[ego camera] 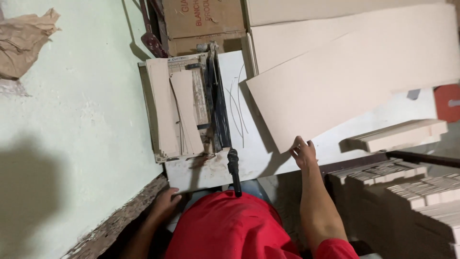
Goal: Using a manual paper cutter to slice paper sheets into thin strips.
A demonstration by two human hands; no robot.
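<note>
You looked down at a white table point(258, 158) set against a pale green wall point(81, 124). Your right hand point(303, 152) gripped the near corner of a large tan cardboard sheet point(345, 81), fingers closed on its edge; the sheet lay slanting across the table and over other tan sheets point(287, 38) beyond it. Your left hand point(165, 204) rested low by the near left corner of the table, beside the wall's chipped lower edge; you could not tell whether it was open or closed, or whether it held anything.

A guillotine paper cutter point(184, 110) sat on the left part of the table, with narrow tan strips point(184, 115) lying on its bed and its black-handled blade arm point(233, 168) pointing toward your red shirt point(230, 230). To the right, stacks of cut cardboard strips point(397, 134) stood near your right forearm. A brown cardboard box point(201, 21) stood at the far end, and crumpled brown paper point(24, 43) hung on the wall.
</note>
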